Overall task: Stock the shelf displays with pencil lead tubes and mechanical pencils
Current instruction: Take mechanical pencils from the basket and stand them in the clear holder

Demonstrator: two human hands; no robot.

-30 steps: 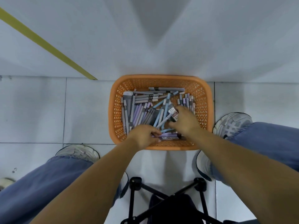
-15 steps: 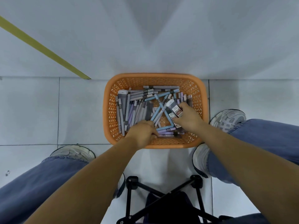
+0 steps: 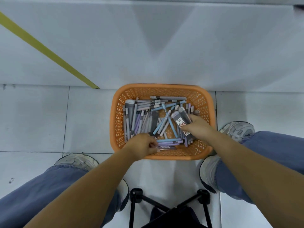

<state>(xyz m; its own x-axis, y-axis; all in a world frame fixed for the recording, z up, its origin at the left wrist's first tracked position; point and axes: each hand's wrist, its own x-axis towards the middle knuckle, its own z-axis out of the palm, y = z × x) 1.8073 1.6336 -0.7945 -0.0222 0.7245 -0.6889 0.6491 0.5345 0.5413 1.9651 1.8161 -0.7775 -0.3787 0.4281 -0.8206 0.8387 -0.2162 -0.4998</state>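
- The right hand (image 3: 198,127) clutches a bunch of lead tubes (image 3: 181,116) inside the orange basket (image 3: 162,87), at its right side.
- The left hand (image 3: 143,146) curls among the mechanical pencils (image 3: 143,119) at the basket's near wall; I cannot tell if it holds anything.
- The basket looks full and no shelf is in sight, so I'd say the stocking is all yet to do.

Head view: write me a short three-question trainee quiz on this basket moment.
1. True or false: the basket stands on a shelf.
2. What does the right hand grip? A) one blue pencil B) dark lead tubes C) nothing
3. Fill in: the left hand reaches in at the basket's ___ edge (nearest or farthest from the person).
Key: 1 false, it stands on the floor; 2 B; 3 nearest.
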